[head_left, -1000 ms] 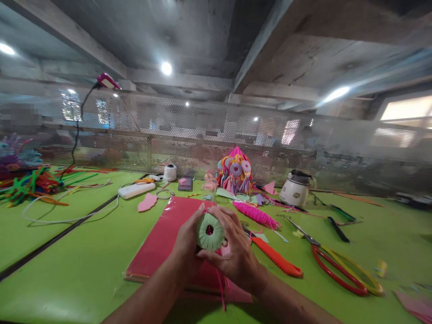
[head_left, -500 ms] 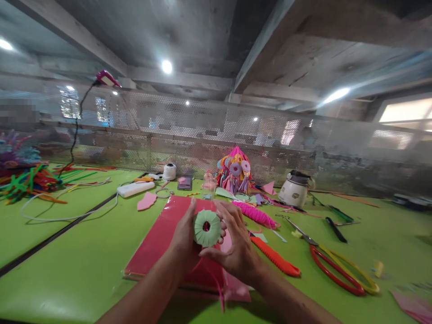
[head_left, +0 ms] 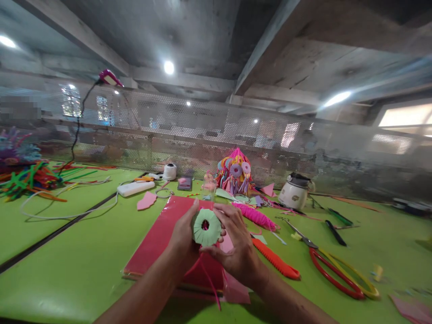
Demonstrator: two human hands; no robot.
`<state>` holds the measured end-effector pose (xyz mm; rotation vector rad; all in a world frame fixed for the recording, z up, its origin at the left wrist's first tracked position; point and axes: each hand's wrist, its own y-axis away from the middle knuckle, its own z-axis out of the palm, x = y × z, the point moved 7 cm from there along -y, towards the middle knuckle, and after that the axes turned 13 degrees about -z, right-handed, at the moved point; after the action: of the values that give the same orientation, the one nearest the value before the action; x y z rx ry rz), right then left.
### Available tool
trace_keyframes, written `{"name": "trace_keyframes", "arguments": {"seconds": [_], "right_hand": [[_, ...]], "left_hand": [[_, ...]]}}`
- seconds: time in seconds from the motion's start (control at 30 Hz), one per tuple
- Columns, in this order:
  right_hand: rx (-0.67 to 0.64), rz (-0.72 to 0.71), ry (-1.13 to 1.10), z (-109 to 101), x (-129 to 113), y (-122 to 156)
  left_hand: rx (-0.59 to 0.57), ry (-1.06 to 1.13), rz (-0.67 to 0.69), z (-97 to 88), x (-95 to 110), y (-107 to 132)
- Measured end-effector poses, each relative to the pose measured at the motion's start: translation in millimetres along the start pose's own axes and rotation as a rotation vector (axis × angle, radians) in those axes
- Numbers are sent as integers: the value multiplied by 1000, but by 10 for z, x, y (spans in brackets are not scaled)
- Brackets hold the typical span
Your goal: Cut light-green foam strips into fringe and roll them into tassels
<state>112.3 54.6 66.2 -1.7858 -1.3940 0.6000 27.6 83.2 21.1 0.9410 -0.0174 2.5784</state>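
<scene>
Between my two hands is a pale green ring [head_left: 213, 231], wrapped in overlapping strips, with a round hole facing me. My left hand [head_left: 184, 231] closes on its left edge, thumb upright. Curled around the right edge are the fingers of my right hand [head_left: 238, 238], the thumb touching the bottom. Pink cord [head_left: 209, 279] hangs below the ring. Underneath both hands lies a stack of red sheets [head_left: 155, 238] in a clear sleeve, with a pink sheet [head_left: 236, 288] at its right side.
Red-and-yellow-handled scissors [head_left: 334, 270], an orange-handled cutter [head_left: 275, 258] and a bundle of magenta cord [head_left: 254, 216] lie to the right. Farther back are a white pot [head_left: 293, 191], hanging tasselled ornaments [head_left: 236, 171], a white power bank [head_left: 135, 188] and a thread spool [head_left: 169, 172].
The ring has tilted slightly in my hands and its hole sits a little farther left. The pink cord below has swung left, with two strands now showing.
</scene>
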Motion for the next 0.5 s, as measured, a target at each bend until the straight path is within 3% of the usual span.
{"name": "trace_keyframes", "arguments": {"seconds": [0.23,0.5], "right_hand": [[-62,26,-44,43,8,10],[42,82,-11,-30,14,36]], "left_hand": [[33,7,38,-51,8,-11],[-9,-19,121,25,98,31]]}}
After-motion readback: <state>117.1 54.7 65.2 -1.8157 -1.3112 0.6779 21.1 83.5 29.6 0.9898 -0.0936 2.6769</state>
